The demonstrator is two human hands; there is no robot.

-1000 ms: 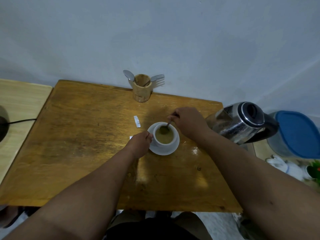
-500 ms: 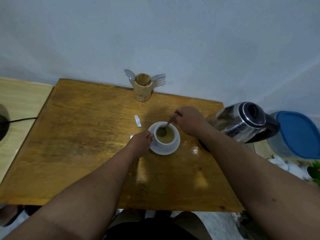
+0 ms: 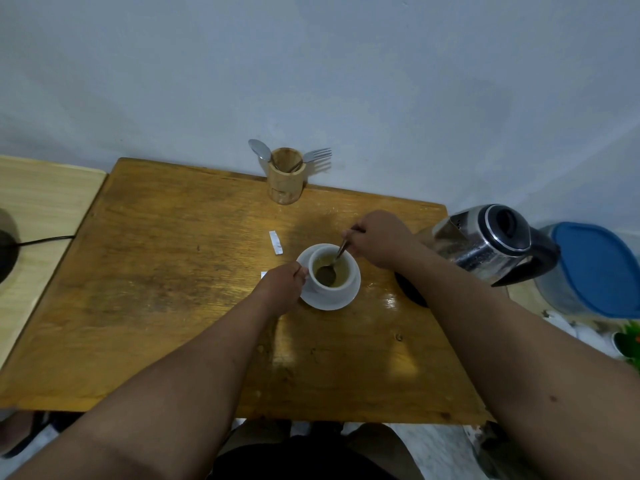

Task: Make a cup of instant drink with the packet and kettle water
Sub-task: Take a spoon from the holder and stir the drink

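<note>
Head view: right hand [image 3: 377,239] gripping spoon [image 3: 334,263] in cup [image 3: 332,271] (one, mid-frame); left hand [image 3: 282,289] pinching cup side; kettle [image 3: 485,247] sitting right; holder [image 3: 285,174] upper centre carrying one spoon, one fork.

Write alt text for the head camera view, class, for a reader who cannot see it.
A person's right hand stirs a brownish drink with a spoon in a white cup on a saucer, while the left hand steadies the cup. They sit on a wooden table, with a steel kettle to the right and a wooden cutlery holder by the wall.
</note>
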